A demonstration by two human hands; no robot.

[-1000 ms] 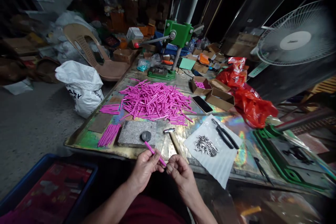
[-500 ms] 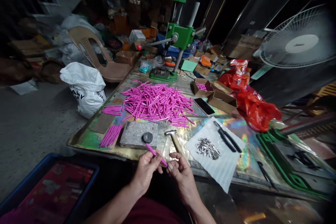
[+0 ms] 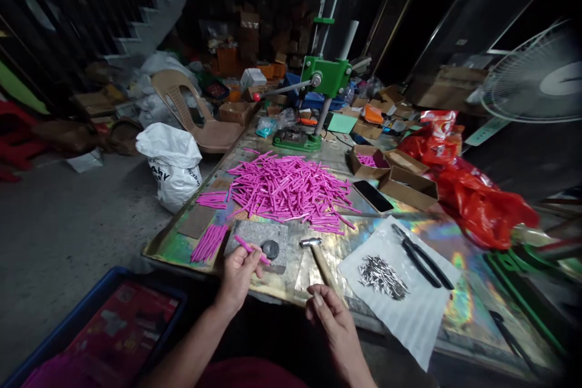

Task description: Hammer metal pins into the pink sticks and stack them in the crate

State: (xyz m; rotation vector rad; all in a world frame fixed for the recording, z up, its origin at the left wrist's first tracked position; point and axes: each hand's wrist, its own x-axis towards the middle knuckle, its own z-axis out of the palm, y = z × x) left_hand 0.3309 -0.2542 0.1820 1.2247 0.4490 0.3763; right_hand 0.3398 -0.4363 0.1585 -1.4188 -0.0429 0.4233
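Note:
My left hand (image 3: 237, 276) is closed on a thin pink tube (image 3: 242, 243), held slanting over the front of a grey stone block (image 3: 245, 230). On that block sits a round dark metal piece (image 3: 270, 248), close to the tube's lower end. My right hand (image 3: 334, 318) is at the table's front edge, thumb and fingers curled together; anything in them is too small or hidden to make out. Just beyond it lies a hammer (image 3: 324, 264). A large heap of pink tubes (image 3: 291, 188) covers the middle, and a neat bundle of pink tubes (image 3: 209, 243) lies left of the block.
On the right, a white sheet (image 3: 427, 327) bears small silvery metal pins (image 3: 382, 277) and black-handled pliers (image 3: 425, 264). Behind are a phone (image 3: 373, 196), cardboard boxes (image 3: 409, 188), a green hand press (image 3: 325, 76) and red plastic bags (image 3: 482, 200). A white sack (image 3: 170, 163) stands left.
My hands have parted. The left hand has carried the pink tube left and forward to the stone block, while the right has moved right and away from the tube. The view has shifted too.

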